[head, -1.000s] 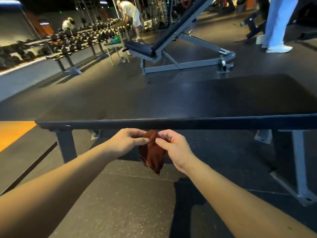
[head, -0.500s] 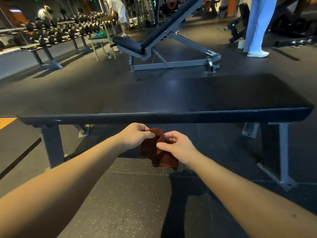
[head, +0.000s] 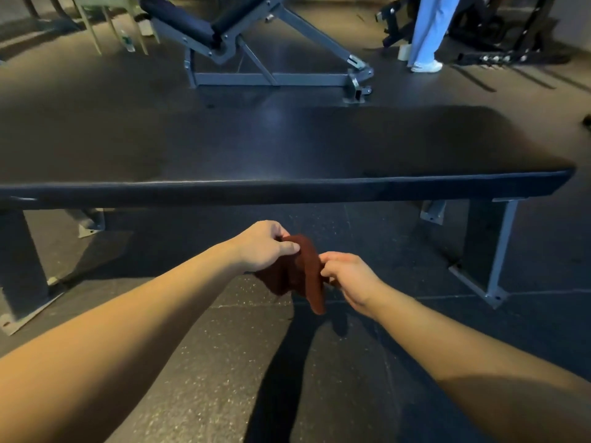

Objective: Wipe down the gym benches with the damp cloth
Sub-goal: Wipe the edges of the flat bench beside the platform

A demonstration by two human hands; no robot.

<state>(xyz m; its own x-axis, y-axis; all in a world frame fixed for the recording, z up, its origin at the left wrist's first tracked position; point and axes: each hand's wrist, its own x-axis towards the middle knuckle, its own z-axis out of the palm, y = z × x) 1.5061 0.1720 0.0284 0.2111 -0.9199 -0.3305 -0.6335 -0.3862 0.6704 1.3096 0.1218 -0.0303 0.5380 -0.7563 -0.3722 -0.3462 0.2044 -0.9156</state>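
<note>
A dark reddish-brown cloth [head: 299, 273] hangs bunched between both my hands, in front of and below the near edge of a flat black padded bench [head: 287, 148]. My left hand [head: 265, 246] pinches the cloth's upper left part between thumb and fingers. My right hand [head: 348, 278] pinches its right side. The cloth's lower end droops toward the floor. Neither hand touches the bench.
The flat bench stands on grey metal legs [head: 494, 254] at both ends. Beyond it is an adjustable incline bench [head: 230, 33]. A person in light blue trousers [head: 427, 30] stands at the back right. A stool [head: 105, 14] and a bottle [head: 127, 41] are at the back left.
The view has tilted down, so the dumbbell rack has left the frame. My hands have drawn apart a little and the cloth hangs longer between them.
</note>
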